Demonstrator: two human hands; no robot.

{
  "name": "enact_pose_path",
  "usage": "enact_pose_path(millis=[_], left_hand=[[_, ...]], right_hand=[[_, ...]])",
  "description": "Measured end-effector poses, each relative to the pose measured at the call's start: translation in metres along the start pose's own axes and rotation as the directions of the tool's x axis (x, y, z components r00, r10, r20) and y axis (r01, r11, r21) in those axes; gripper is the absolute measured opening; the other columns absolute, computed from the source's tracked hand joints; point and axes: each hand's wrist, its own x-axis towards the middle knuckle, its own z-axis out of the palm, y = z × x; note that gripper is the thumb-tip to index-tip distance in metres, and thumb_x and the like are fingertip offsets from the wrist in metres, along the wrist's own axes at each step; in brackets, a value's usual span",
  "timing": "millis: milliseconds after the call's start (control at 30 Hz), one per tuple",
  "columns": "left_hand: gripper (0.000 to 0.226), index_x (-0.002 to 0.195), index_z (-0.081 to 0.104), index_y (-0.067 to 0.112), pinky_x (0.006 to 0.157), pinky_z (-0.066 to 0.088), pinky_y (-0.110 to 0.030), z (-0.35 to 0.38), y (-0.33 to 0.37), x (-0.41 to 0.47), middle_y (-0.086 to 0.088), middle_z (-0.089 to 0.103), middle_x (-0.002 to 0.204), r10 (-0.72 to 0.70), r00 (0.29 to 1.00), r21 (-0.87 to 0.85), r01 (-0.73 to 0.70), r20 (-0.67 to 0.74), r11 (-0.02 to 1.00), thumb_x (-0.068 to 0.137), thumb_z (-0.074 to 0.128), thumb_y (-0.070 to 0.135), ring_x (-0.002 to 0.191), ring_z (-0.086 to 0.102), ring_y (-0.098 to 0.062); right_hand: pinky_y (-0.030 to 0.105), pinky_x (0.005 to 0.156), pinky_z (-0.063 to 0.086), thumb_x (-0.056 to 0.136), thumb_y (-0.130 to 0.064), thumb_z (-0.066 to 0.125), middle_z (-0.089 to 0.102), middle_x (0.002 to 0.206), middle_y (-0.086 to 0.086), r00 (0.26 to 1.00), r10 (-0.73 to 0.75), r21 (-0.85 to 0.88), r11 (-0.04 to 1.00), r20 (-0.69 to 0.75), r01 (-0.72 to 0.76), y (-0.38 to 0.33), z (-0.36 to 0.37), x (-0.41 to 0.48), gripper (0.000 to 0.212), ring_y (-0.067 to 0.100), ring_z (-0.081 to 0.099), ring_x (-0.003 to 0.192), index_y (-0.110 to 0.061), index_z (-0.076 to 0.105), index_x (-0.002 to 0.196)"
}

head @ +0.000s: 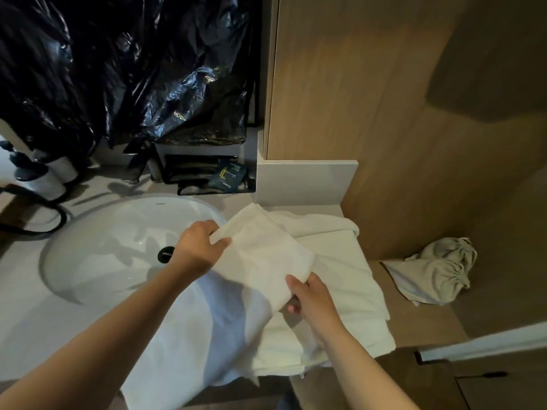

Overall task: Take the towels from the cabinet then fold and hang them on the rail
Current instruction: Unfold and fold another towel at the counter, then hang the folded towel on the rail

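Right hand grip pinching the near end of a white folded towel, left hand grip clamped on its far edge, more white towels spread beneath on the bench, white sink beside, black drain inside

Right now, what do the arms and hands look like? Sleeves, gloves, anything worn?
Both forearms are bare right up to the frame edge: no sleeves in view. The left hand and the right hand are ungloved, with no rings, watch or wristband visible. No cables, straps or markings show on either arm. The lighting is dim, so finer detail cannot be made out.
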Motion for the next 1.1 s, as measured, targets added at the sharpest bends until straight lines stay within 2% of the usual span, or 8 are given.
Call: enact_pose_path(millis=[133, 300, 433, 600, 700, 833, 967, 1100], left_hand=[[0.023, 0.075, 0.047, 0.021, 0.055, 0.032, -0.021, -0.025, 0.022, -0.004, 0.007, 0.053, 0.073, 0.072, 0.997, -0.056, -0.073, -0.036, 0.996, 0.092, 0.06, 0.032, 0.068, 0.05, -0.012], [0.021, 0.078, 0.049, 0.022, 0.051, 0.029, -0.023, -0.063, 0.061, -0.005, 0.009, 0.052, 0.071, 0.131, 0.984, -0.118, -0.145, -0.121, 0.982, 0.091, 0.06, 0.033, 0.063, 0.048, -0.004], [0.025, 0.079, 0.052, 0.014, 0.052, 0.031, -0.026, -0.095, 0.093, -0.005, 0.001, 0.055, 0.072, 0.139, 0.974, -0.239, -0.181, -0.18, 0.954, 0.091, 0.061, 0.034, 0.063, 0.049, -0.01], [0.027, 0.089, 0.057, 0.007, 0.061, 0.038, -0.027, -0.132, 0.132, -0.009, -0.008, 0.061, 0.085, 0.181, 0.948, -0.383, -0.274, -0.262, 0.882, 0.091, 0.061, 0.034, 0.071, 0.055, -0.016], [0.016, 0.09, 0.06, 0.019, 0.06, 0.043, -0.019, -0.152, 0.155, -0.013, 0.006, 0.065, 0.087, 0.211, 0.925, -0.461, -0.344, -0.316, 0.818, 0.09, 0.062, 0.035, 0.08, 0.062, -0.009], [0.013, 0.091, 0.06, 0.02, 0.058, 0.046, -0.013, -0.182, 0.189, -0.016, 0.004, 0.067, 0.084, 0.303, 0.856, -0.492, -0.495, -0.42, 0.716, 0.09, 0.064, 0.032, 0.076, 0.063, -0.006], [0.012, 0.093, 0.062, 0.022, 0.076, 0.057, -0.049, -0.213, 0.225, -0.02, -0.002, 0.072, 0.09, 0.368, 0.803, -0.538, -0.589, -0.468, 0.602, 0.09, 0.065, 0.033, 0.083, 0.069, -0.025], [0.024, 0.089, 0.063, 0.03, 0.072, 0.054, -0.06, -0.246, 0.266, -0.034, -0.021, 0.069, 0.089, 0.491, 0.714, -0.552, -0.699, -0.499, 0.455, 0.078, 0.069, 0.052, 0.081, 0.063, -0.048]], right_hand=[[0.018, 0.054, 0.046, 0.094, -0.032, 0.06, 0.068, 0.092, -0.001, 0.985, -0.164, -0.082, 0.984, -0.055, 0.159, -0.035, -0.01, -0.01, 0.015, 0.007, 0.058, 0.068, -0.022, 0.061, 0.105], [0.018, 0.051, 0.042, 0.096, -0.027, 0.059, 0.068, 0.08, -0.008, 0.925, -0.367, -0.05, 0.93, -0.094, 0.364, -0.095, -0.021, -0.024, 0.02, 0.003, 0.057, 0.062, -0.01, 0.063, 0.105], [0.02, 0.047, 0.042, 0.096, -0.028, 0.059, 0.065, 0.081, 0.006, 0.85, -0.516, -0.054, 0.856, -0.102, 0.514, -0.146, -0.032, -0.04, 0.018, 0.008, 0.053, 0.059, -0.012, 0.064, 0.103], [0.012, 0.047, 0.043, 0.097, -0.034, 0.056, 0.071, 0.08, -0.01, 0.744, -0.656, -0.052, 0.753, -0.128, 0.656, -0.211, -0.043, -0.063, 0.016, 0.004, 0.064, 0.061, -0.02, 0.064, 0.101], [0.008, 0.05, 0.045, 0.095, -0.037, 0.058, 0.071, 0.082, -0.015, 0.655, -0.738, -0.114, 0.673, -0.162, 0.73, -0.245, -0.051, -0.076, 0.016, 0.001, 0.067, 0.072, -0.022, 0.064, 0.099], [0.009, 0.051, 0.046, 0.095, -0.037, 0.059, 0.07, 0.085, -0.016, 0.502, -0.848, -0.206, 0.529, -0.172, 0.823, -0.292, -0.063, -0.102, 0.015, 0.003, 0.068, 0.078, -0.024, 0.064, 0.1], [0.01, 0.055, 0.049, 0.093, -0.039, 0.058, 0.07, 0.093, -0.018, 0.32, -0.934, -0.287, 0.353, -0.156, 0.89, -0.336, -0.075, -0.135, 0.015, 0.005, 0.069, 0.085, -0.029, 0.064, 0.103], [0.012, 0.055, 0.05, 0.094, -0.035, 0.06, 0.071, 0.093, -0.017, 0.12, -0.976, -0.367, 0.181, -0.183, 0.912, -0.373, -0.092, -0.171, 0.011, 0.005, 0.07, 0.083, -0.03, 0.062, 0.104]])
